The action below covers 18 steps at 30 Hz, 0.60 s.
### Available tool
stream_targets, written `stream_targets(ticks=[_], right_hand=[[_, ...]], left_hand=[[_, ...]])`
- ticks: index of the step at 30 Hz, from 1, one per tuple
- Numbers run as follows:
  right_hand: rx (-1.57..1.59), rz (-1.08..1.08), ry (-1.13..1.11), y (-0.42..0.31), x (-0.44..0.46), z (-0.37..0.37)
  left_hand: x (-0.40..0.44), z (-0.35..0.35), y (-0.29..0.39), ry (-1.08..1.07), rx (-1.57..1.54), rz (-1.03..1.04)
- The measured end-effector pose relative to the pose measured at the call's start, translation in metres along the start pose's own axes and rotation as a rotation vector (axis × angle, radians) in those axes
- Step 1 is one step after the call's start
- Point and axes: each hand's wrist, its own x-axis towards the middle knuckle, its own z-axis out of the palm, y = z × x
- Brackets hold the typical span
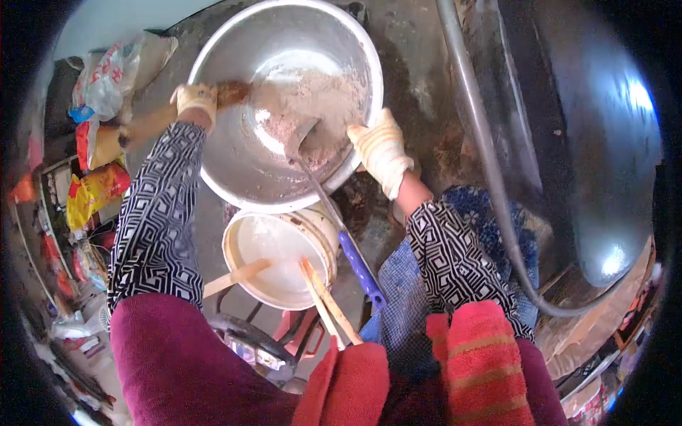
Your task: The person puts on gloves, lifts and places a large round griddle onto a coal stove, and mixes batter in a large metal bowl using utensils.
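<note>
A large metal basin (220, 167) holds pale brown powder (327, 103) heaped on its far right side. My left hand (195, 101), in a cream glove, is closed around a long brown tool (233, 93) that looks wooden. That tool is smeared by motion, and I cannot make out its working end. My gloved right hand (381, 151) grips the basin's right rim. Between my hands a metal spatula with a purple handle (361, 270) leans over the near rim, its blade in the powder.
Below the basin stands a white bucket (229, 245) of whitish contents, with wooden sticks (323, 298) in it. A grey pipe (483, 142) curves down on the right beside a large dark, shiny surface (604, 142). Plastic bags (106, 78) and a yellow packet (97, 193) lie left.
</note>
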Motion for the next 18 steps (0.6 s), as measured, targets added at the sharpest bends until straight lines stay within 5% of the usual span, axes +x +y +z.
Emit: stream_targets(ticks=[1, 5, 11, 13, 18], right_hand=[[-0.158, -0.035, -0.042, 0.008, 0.012, 0.006], [0.079, 0.219, -0.048, -0.030, 0.002, -0.035], [0.372, 0.425, -0.065, -0.047, -0.003, -0.057], [0.377, 0.396, -0.048, -0.046, -0.004, -0.054], [0.360, 0.394, -0.036, -0.045, -0.004, -0.056]], left_hand=[[-0.014, 0.000, 0.007, -0.068, 0.009, 0.028], [-0.048, -0.017, 0.029, -0.282, 0.069, 0.241], [-0.067, -0.002, 0.032, -0.207, -0.037, 0.649], [-0.078, -0.021, 0.034, -0.340, 0.126, 0.840], [-0.119, -0.067, 0.022, -0.416, -0.337, 0.869]])
